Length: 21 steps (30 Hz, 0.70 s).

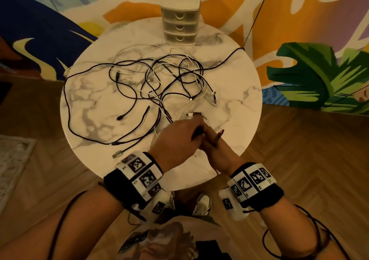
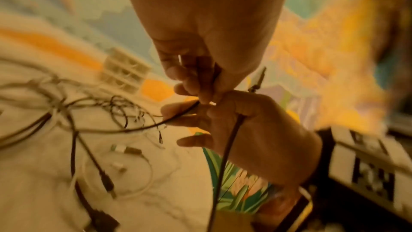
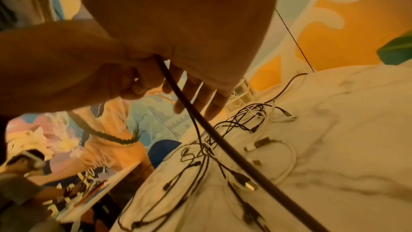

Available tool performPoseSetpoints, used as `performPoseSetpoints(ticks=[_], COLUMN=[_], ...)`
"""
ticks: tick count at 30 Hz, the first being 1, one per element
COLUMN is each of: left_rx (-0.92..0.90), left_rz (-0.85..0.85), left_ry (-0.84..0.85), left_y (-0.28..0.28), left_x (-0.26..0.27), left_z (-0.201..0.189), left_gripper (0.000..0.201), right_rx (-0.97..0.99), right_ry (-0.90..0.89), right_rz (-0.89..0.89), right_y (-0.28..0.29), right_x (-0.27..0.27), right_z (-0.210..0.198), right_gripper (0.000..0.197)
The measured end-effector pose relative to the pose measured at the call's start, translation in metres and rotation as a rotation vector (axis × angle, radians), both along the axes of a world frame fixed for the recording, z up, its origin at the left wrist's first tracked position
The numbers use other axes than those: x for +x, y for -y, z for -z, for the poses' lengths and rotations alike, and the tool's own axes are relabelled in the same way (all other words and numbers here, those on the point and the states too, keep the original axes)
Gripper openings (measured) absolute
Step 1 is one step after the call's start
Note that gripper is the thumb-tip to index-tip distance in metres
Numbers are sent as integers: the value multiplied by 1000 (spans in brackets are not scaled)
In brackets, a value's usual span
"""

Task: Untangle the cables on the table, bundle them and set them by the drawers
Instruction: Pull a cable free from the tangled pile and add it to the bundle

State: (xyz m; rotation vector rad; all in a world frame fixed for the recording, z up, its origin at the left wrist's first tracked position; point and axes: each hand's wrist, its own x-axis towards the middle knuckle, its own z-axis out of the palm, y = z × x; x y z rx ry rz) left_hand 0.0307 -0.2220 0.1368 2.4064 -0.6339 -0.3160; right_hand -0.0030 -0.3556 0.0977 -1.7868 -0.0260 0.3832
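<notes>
While the tangle of black and white cables (image 1: 159, 76) sprawls across the round marble table (image 1: 239, 100) before the small drawers (image 1: 180, 27), both hands meet at its near edge — the left hand (image 1: 175, 140) and right hand (image 1: 215, 152) each curl their fingers around one black cable (image 3: 200, 124).
</notes>
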Motion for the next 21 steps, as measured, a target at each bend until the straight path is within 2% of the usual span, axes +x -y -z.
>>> performPoseSetpoints(ticks=[3, 6, 9, 13, 15, 18, 20, 21], left_rx=[-160, -158, -166, -129, -111, -121, -163, -196], left_rz=[-57, 1, 37, 59, 69, 117, 139, 116], left_ry=[-34, 40, 66, 128, 118, 86, 88, 105], left_y=[-10, -16, -16, -12, -11, -6, -5, -5], left_x=[8, 10, 10, 10, 11, 12, 7, 6], left_z=[1, 7, 9, 8, 7, 2, -1, -1], left_gripper=[6, 15, 22, 39, 47, 46, 43, 40], right_rx=[36, 39, 27, -101, -72, 16, 132, 117], right_ry=[9, -19, -12, -9, -17, -25, -63, -70], right_rz=[15, 13, 40, 91, 104, 131, 190, 192], right_y=[-4, -9, -12, -13, -14, -16, -18, -18], right_x=[8, 12, 15, 21, 26, 29, 29, 29], right_z=[-8, -8, -11, -11, -6, -10, -7, -5], right_gripper=[38, 28, 32, 22, 20, 28, 16, 12])
